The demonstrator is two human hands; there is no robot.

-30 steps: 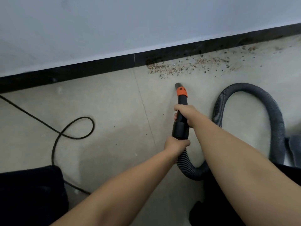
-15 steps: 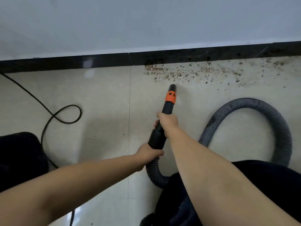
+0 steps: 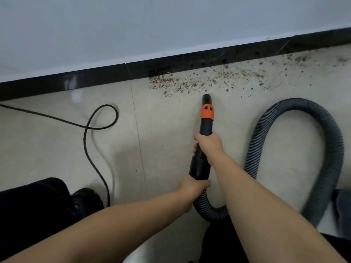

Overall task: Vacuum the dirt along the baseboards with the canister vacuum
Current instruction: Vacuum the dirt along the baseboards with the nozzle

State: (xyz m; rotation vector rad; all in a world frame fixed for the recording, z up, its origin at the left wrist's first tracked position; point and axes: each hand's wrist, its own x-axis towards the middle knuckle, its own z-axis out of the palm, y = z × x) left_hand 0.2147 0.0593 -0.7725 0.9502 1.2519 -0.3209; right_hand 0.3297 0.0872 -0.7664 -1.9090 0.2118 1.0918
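Along the black baseboard (image 3: pixel 98 77) a band of brown dirt (image 3: pixel 199 82) lies scattered on the tiled floor (image 3: pixel 47 149). Both my hands are clamped on the black vacuum nozzle (image 3: pixel 206 122): my right hand (image 3: pixel 209 144) grips it ahead, below the orange collar (image 3: pixel 207 111), and my left hand (image 3: pixel 193 186) holds its rear end where the ribbed grey hose (image 3: pixel 322 130) joins. The nozzle tip sits just short of the dirt. A black cord (image 3: pixel 95 128) loops on the floor to my left

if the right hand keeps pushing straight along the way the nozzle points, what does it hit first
Likely the dirt on the floor just ahead of the nozzle gripped by the right hand, then the baseboard behind it. Whether the tip already touches the floor is unclear.
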